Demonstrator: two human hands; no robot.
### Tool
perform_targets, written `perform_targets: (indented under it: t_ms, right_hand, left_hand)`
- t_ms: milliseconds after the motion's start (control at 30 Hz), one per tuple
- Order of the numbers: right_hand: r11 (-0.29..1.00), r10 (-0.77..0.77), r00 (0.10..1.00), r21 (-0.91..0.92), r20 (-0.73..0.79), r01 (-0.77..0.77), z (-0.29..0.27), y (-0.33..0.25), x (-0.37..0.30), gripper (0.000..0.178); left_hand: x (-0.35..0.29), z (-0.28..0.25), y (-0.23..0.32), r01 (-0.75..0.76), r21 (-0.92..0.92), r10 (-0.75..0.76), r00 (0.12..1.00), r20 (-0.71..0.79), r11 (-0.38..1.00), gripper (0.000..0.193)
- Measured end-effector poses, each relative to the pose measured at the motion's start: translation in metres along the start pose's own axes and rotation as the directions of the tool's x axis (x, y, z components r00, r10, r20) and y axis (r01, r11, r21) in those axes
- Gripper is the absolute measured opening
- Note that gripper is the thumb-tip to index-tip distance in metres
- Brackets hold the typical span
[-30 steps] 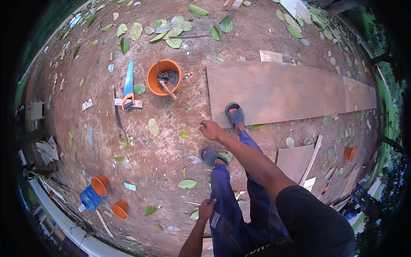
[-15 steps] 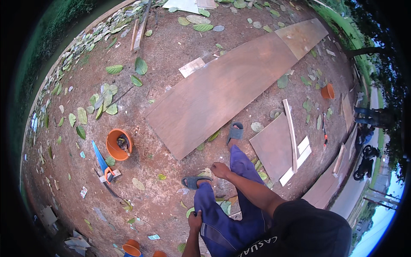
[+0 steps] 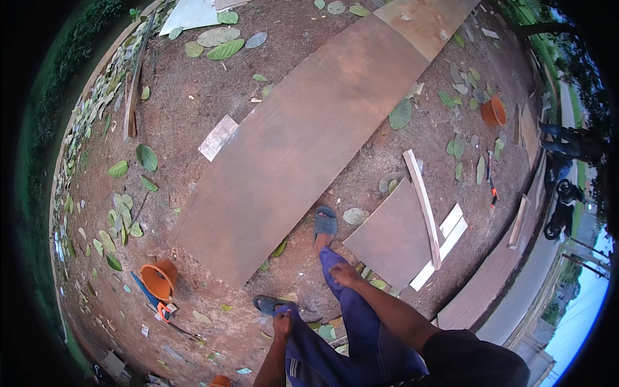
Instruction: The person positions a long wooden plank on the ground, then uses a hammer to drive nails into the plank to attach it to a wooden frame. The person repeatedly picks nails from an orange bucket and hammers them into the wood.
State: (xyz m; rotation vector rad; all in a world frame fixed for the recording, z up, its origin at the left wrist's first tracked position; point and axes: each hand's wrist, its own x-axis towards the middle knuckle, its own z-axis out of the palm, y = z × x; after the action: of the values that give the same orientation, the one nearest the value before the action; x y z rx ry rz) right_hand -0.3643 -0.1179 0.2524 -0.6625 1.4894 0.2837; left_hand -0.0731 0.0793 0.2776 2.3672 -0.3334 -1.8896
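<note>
My left hand (image 3: 282, 324) is closed at the knee of the left leg of my purple-blue trousers (image 3: 316, 351), seemingly pinching the cloth. Over the other knee, my right hand (image 3: 345, 276) has its fingers curled against the trouser leg; its fingertips are partly hidden. Both feet wear dark slide sandals (image 3: 325, 220). Just ahead of them lies a long brown plywood sheet (image 3: 290, 135), flat on the ground, with a lighter panel (image 3: 433, 24) at its far end.
A smaller plywood piece (image 3: 390, 235), a wooden batten (image 3: 422, 209) and white strips (image 3: 440, 255) lie to the right. An orange bucket (image 3: 158, 280) and a blue handsaw (image 3: 152, 298) are at left. Another orange bucket (image 3: 493, 111) stands far right. A person (image 3: 567, 138) stands beyond.
My right hand has moved down onto the trouser knee. My left hand has shifted along the left trouser leg toward the knee. The view has moved, bringing the long sheet closer.
</note>
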Motion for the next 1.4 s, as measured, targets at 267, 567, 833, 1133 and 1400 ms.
perform_targets:
  t_ms: [267,567,833,1133,1400]
  right_hand:
    - [0.701,0.075,0.990,0.712,-0.121,0.035,-0.186,-0.080,0.132,0.071]
    - [0.396,0.042,0.955,0.882,-0.295,0.255,-0.224,-0.139,0.316,0.100]
    - [0.311,0.141,0.936,0.912,-0.321,0.266,-0.233,-0.130,0.348,0.093]
    - [0.235,-0.003,0.872,0.847,-0.490,0.477,-0.227,-0.168,0.352,0.081]
    - [0.270,-0.013,0.863,0.829,-0.505,0.490,-0.227,-0.176,0.350,0.081]
  left_hand:
    - [-0.011,0.199,0.224,-0.160,0.063,0.156,0.985,0.075,0.985,0.046]
    - [-0.010,0.235,0.230,-0.296,0.260,0.293,0.955,0.051,0.919,0.037]
    - [-0.006,0.230,0.240,-0.228,0.248,0.225,0.974,0.041,0.941,0.029]
    - [-0.006,0.232,0.236,-0.234,0.162,0.233,0.972,0.024,0.959,0.029]
    - [-0.009,0.227,0.239,-0.241,0.158,0.237,0.971,0.043,0.958,0.028]
